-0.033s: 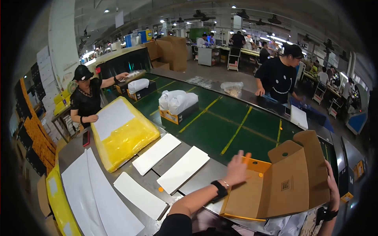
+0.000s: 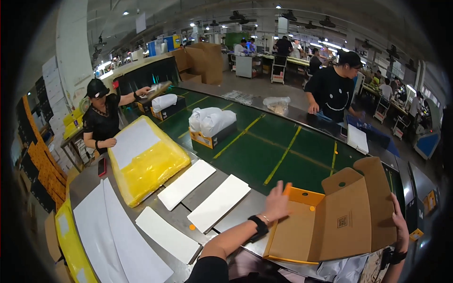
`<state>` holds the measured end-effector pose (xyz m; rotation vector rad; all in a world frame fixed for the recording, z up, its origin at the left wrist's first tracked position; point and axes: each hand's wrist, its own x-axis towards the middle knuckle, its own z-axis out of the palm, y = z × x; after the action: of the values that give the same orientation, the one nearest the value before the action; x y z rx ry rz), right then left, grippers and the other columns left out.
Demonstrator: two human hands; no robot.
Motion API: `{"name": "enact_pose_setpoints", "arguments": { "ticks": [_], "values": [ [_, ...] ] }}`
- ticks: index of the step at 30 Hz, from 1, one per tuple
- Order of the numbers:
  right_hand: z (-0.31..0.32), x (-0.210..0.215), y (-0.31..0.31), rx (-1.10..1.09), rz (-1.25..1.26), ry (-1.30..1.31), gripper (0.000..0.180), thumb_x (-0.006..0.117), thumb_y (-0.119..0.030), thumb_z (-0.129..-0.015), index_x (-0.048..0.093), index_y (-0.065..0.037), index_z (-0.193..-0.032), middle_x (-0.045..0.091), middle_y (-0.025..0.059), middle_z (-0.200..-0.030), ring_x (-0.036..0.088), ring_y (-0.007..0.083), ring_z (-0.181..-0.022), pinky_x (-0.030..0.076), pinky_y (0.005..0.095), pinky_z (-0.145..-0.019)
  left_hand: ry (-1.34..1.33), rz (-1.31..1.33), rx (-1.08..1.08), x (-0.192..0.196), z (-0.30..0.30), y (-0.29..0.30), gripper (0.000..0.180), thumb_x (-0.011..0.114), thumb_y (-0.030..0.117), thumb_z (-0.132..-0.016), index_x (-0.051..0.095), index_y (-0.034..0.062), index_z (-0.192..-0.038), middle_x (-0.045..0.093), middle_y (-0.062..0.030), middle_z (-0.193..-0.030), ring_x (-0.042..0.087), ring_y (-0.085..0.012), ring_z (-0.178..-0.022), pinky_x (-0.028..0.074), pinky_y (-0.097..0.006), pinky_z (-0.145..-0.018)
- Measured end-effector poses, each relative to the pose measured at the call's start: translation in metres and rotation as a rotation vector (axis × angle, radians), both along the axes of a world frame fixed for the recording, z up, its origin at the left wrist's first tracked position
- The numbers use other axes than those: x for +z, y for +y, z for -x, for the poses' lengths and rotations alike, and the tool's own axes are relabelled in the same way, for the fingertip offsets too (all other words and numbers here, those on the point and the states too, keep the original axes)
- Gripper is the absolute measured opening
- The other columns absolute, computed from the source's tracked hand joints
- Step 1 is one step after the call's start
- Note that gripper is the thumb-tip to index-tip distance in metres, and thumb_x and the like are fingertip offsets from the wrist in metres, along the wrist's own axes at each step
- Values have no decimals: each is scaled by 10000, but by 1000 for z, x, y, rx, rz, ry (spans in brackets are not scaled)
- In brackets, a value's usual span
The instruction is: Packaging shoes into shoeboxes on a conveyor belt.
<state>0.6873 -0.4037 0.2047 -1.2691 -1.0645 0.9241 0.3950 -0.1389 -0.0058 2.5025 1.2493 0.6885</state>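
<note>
An opened cardboard box (image 2: 296, 231), brown inside with orange edges, lies in front of me at the right, its lid raised. My left hand (image 2: 277, 203) is at the box's left side, fingers pointing up along a narrow orange flap (image 2: 287, 189); the fingers seem to grip it, though they are partly blurred. On the far right, my right hand (image 2: 400, 221) holds the outer edge of the raised lid (image 2: 365, 212). An orange round sticker (image 2: 312, 208) shows on the box near its back corner.
Stacks of white paper strips (image 2: 219, 203) lie left of my arm, beside a yellow-wrapped pack (image 2: 151, 162). Across the green conveyor (image 2: 264, 146) stands a box of white-wrapped items (image 2: 212, 125). One co-worker (image 2: 101, 118) is at the left, another (image 2: 330, 92) across the belt.
My left hand has shifted slightly left, and the orange flap has tipped outward with it. The left co-worker has lifted a wrapped item a little. My right hand stays on the lid.
</note>
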Motion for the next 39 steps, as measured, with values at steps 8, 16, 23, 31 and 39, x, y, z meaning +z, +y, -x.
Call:
{"name": "enact_pose_setpoints", "arguments": {
  "ticks": [8,16,23,31,39],
  "values": [
    [-117,-61,-43,-49,238,-169,739,550,120,-722,434,-14,-1440,497,94,-1429,515,212,-1281,419,311,-1036,-167,569,-20,-19,21,62,320,552,190,-874,622,-20,-1105,683,-265,-937,694,-395,-729,557,-430,-709],
    [-174,-149,-17,-338,123,-694,679,617,-19,-836,364,-33,-1467,494,110,-1413,490,234,-1274,360,324,-1073,-785,47,-111,68,-14,55,476,644,133,-867,480,-15,-1289,649,-257,-1014,619,-457,-943,501,-466,-805],
    [-124,-204,-5,-66,226,-1209,1030,726,-62,-755,75,-10,-1552,347,232,-1509,347,321,-1400,272,365,-1141,-884,261,-118,-91,-23,48,432,631,217,-926,506,-12,-1270,667,-215,-1114,642,-380,-1054,503,-384,-886],
    [-140,-164,-7,-510,114,-1033,817,608,-44,-847,176,-31,-1540,549,157,-1336,516,282,-1254,386,350,-1063,-882,278,-205,-30,-31,-16,413,594,80,-906,467,3,-1291,678,-199,-1033,645,-378,-978,515,-403,-794],
    [21,-46,73,-255,-266,-386,795,713,-131,-801,346,-23,-1498,412,193,-1505,383,283,-1402,325,382,-1124,-1192,1742,-357,-31,15,-145,389,540,251,-1016,495,-28,-1284,614,-163,-1215,605,-254,-1160,505,-384,-965]
  ]
}}
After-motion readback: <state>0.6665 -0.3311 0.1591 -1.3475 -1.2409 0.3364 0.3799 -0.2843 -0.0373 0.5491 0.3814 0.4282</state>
